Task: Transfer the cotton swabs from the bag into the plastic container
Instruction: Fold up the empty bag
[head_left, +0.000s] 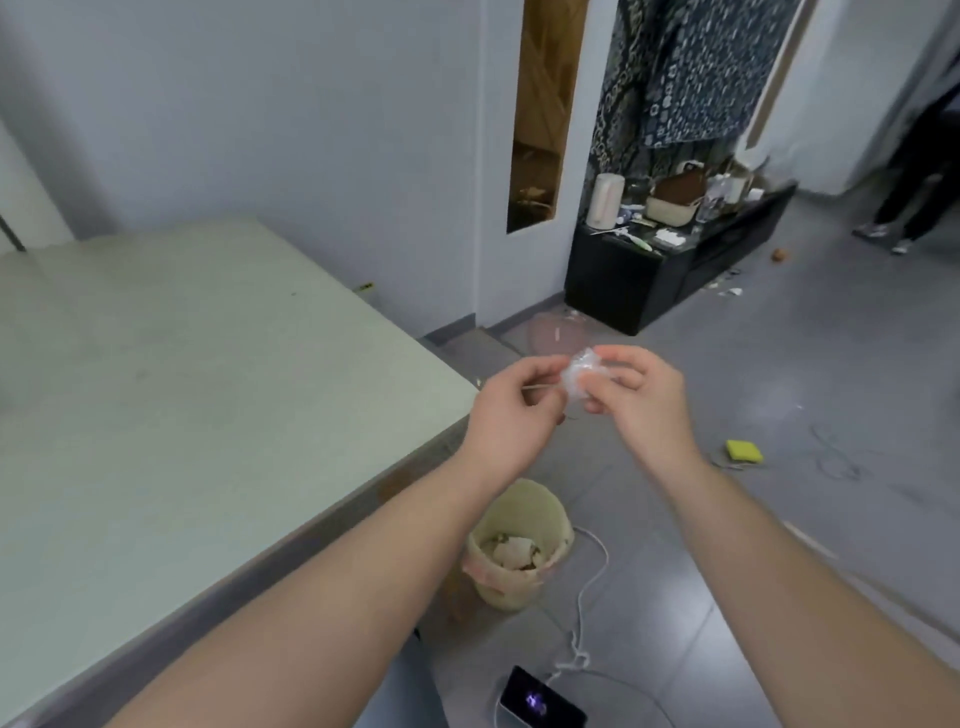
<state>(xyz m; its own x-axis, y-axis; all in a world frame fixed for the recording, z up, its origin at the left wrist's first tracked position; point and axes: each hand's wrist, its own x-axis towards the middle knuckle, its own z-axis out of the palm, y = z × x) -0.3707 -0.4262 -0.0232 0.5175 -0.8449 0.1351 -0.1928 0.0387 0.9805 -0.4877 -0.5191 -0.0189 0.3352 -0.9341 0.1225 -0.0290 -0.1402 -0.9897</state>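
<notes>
Both my hands are raised in front of me, past the corner of the table and above the floor. A crumpled clear plastic bag (737, 376) is pinched between them. My left hand (511, 410) grips the bag's left side, and a thin cotton swab stick (540, 387) pokes out leftward across its fingers. My right hand (641, 395) pinches the bag's right side with curled fingers. No plastic container is in view.
A pale green table (182, 389) fills the left. Below my hands a cream waste bin (519, 545) with paper stands on the grey floor. A phone (543, 701) with a white cable lies near my feet. A black cabinet (670, 260) and a standing person (919, 171) are behind.
</notes>
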